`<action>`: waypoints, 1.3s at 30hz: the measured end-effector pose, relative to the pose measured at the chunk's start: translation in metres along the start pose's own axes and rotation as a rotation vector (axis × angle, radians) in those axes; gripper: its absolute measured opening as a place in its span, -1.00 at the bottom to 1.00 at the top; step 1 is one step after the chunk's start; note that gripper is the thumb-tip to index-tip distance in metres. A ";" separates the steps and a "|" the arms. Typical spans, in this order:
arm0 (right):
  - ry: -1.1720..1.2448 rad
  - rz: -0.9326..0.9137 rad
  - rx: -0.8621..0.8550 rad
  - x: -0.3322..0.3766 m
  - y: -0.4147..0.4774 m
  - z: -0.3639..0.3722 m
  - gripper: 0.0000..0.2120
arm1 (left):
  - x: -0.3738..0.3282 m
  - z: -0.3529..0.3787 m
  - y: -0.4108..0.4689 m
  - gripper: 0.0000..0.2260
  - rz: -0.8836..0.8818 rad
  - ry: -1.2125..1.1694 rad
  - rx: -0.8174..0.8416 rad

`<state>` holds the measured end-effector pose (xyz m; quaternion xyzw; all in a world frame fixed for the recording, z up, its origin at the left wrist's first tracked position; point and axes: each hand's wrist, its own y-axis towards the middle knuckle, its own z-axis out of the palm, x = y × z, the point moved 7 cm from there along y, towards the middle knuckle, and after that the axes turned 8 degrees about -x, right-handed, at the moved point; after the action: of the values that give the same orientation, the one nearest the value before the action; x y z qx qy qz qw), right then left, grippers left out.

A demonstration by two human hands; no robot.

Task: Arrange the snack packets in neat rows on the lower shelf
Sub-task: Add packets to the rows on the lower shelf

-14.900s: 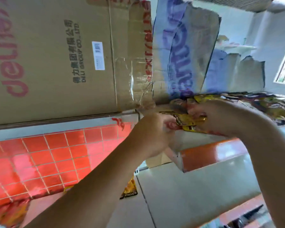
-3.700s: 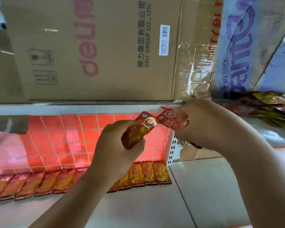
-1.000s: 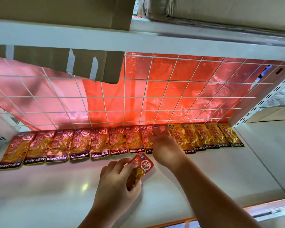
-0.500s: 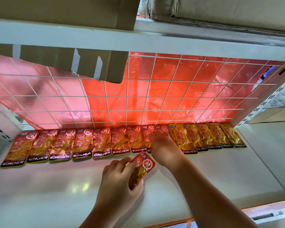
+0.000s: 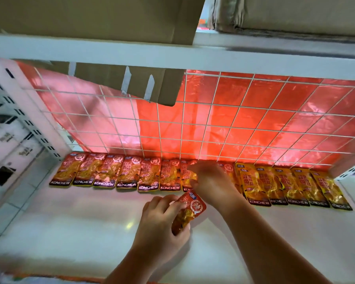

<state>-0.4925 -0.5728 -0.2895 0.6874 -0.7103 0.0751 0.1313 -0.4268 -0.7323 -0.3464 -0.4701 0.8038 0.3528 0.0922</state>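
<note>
Gripping a loose red packet (image 5: 191, 210) with the left hand (image 5: 160, 228), fingers and thumb curled round its lower half, label end tilted up and to the right, just in front of the middle of the row of snack packets (image 5: 127, 175). Reaching onto the middle of that row with the right hand (image 5: 211, 181), fingertips down on a red packet there; blurred, so cannot tell whether pinching that packet or only pressing it flat. Lying flat on the white lower shelf (image 5: 70, 232), the whole row, packets side by side with edges touching or slightly overlapping, KONCHEW printed along the near ends. From the row's left end to its middle, red packets (image 5: 90, 171); from just past the middle to its right end, yellow packets (image 5: 295, 185). Between the right hand and the yellow packets, one more red packet partly showing. Standing just behind the row, a white wire grid (image 5: 213, 119) with a red plastic sheet (image 5: 275, 111) showing through. Above the row, the white edge of the upper shelf (image 5: 172, 56), carrying cardboard boxes (image 5: 90, 15), and a taped cardboard flap (image 5: 131, 83) hanging down over the row's left half. Beyond the row's left end, a white slotted upright (image 5: 29, 119).
</note>
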 end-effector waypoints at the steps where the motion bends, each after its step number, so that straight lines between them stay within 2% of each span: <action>1: 0.040 0.003 -0.013 0.003 0.000 -0.002 -0.62 | 0.000 -0.002 0.000 -0.48 -0.013 0.011 -0.004; 9: 0.177 -0.034 -0.133 0.027 -0.007 -0.004 -0.70 | 0.025 -0.042 0.010 -0.60 -0.194 0.085 -0.187; 12: 0.246 -0.063 -0.133 0.052 -0.014 0.007 -0.69 | 0.061 -0.071 0.014 -0.61 -0.270 0.147 -0.261; 19: 0.244 -0.127 -0.123 0.137 -0.016 0.048 -0.73 | 0.179 -0.145 0.011 -0.61 -0.475 0.285 -0.354; 22: 0.244 -0.182 -0.098 0.173 -0.026 0.066 -0.72 | 0.211 -0.167 0.011 -0.66 -0.603 0.253 -0.409; 26: 0.250 -0.168 -0.085 0.190 -0.032 0.084 -0.74 | 0.240 -0.170 0.017 -0.62 -0.619 0.185 -0.378; 29: 0.220 -0.161 -0.090 0.191 -0.037 0.094 -0.76 | 0.253 -0.169 0.026 -0.63 -0.611 0.224 -0.338; 34: 0.202 -0.147 -0.126 0.183 -0.040 0.105 -0.80 | 0.268 -0.162 0.038 -0.59 -0.703 0.204 -0.267; 39: 0.197 -0.117 -0.140 0.178 -0.037 0.117 -0.82 | 0.271 -0.157 0.041 -0.63 -0.710 0.216 -0.239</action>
<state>-0.4693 -0.7779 -0.3520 0.7060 -0.6562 0.0847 0.2524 -0.5779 -1.0089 -0.3416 -0.7608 0.5496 0.3384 0.0679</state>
